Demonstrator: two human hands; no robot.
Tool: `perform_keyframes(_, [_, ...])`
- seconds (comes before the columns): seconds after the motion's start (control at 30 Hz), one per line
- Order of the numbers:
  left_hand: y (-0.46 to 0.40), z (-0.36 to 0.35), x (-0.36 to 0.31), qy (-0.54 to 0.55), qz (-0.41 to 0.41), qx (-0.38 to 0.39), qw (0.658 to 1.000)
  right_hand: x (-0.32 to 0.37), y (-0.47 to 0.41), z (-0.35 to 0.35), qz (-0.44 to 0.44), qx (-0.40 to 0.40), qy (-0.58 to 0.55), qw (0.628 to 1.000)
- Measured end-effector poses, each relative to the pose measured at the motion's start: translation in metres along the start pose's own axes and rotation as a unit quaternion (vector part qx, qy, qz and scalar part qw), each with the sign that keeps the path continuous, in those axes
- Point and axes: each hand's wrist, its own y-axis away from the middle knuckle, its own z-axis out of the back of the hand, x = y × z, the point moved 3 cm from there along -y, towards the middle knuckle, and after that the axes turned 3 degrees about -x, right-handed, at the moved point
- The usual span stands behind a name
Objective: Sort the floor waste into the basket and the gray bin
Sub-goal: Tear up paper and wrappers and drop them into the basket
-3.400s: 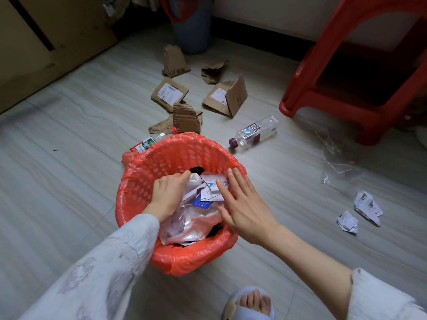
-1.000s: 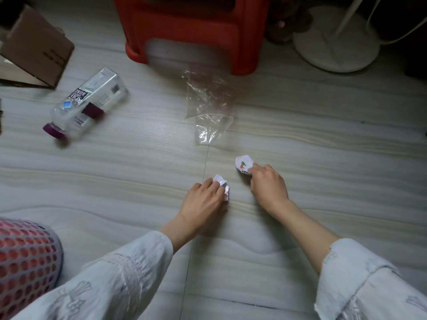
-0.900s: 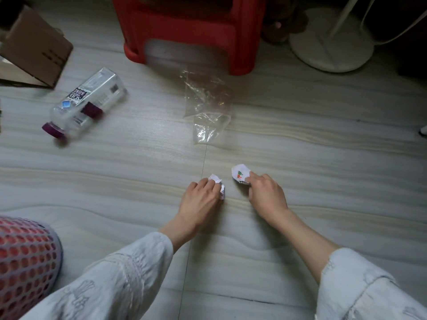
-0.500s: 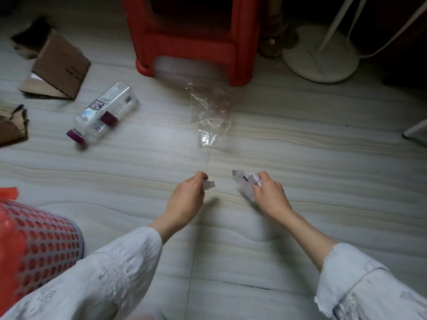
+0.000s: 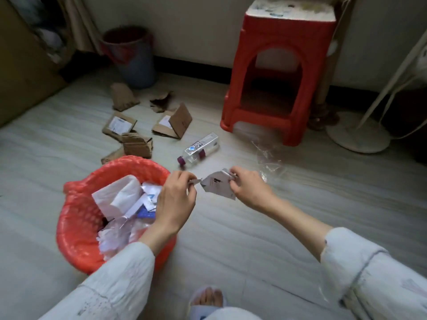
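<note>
Far left: basket (image 5: 76,218) with an orange liner on the floor (image 5: 231,239), packed with crumpled paper and plastic (image 5: 124,204). Beyond it, torn cardboard pieces (image 5: 136,144) scattered on the floor, more further back. Gray bin (image 5: 136,56) with a red liner stands against the back wall, well apart from the basket.

Left hand (image 5: 175,202) hangs over the basket's right rim, thumb and fingers pinching a small paper scrap (image 5: 196,181). The scrap is thin and blurred, so its shape is hard to read.

Just right of it, a larger crumpled paper (image 5: 217,185), white with dark print, off the floor in the air between the two hands, beside the basket rather than over it. Right hand (image 5: 249,188) grips its right edge, fingers curled round it. The two papers nearly meet; can't tell if they touch.

Behind the hands: a clear plastic bottle (image 5: 199,147) with a purple cap lying on its side on the floor. Right of that, a crumpled clear plastic bag (image 5: 269,158) on the floor, near the foot of a red plastic stool (image 5: 279,72). Far right: white fan base (image 5: 358,135).

Bottom centre: a slippered foot (image 5: 208,299), both sleeves pale.
</note>
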Motion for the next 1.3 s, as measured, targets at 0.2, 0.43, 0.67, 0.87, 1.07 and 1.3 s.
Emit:
perform_keyframes(0.2, [0.025, 0.082, 0.070, -0.091, 0.080, -0.051, 0.991, 0.107, -0.016, -0.040, 0.134, 0.018, 0.049, 0.990])
perform_keyframes(0.43, [0.070, 0.106, 0.147, -0.158, 0.181, 0.053, 0.969, 0.157, -0.018, -0.111, 0.241, 0.120, 0.185, 0.945])
perform_keyframes(0.67, [0.108, 0.098, 0.169, -0.170, 0.115, 0.227, 0.952, 0.132, 0.001, -0.130, 0.354, 0.199, 0.277, 0.871])
perform_keyframes(0.87, [0.125, 0.102, 0.169, -0.113, -0.002, 0.219, 0.969, 0.125, 0.025, -0.139, 0.375, 0.275, 0.308, 0.830])
perform_keyframes(1.07, [0.123, 0.090, 0.142, -0.128, -0.046, 0.311, 0.941, 0.112, 0.031, -0.125, 0.385, 0.236, 0.352, 0.820])
perform_keyframes(1.3, [0.099, 0.034, 0.066, -0.110, -0.176, 0.302, 0.930, 0.032, 0.053, -0.057, 0.246, 0.262, 0.394, 0.846])
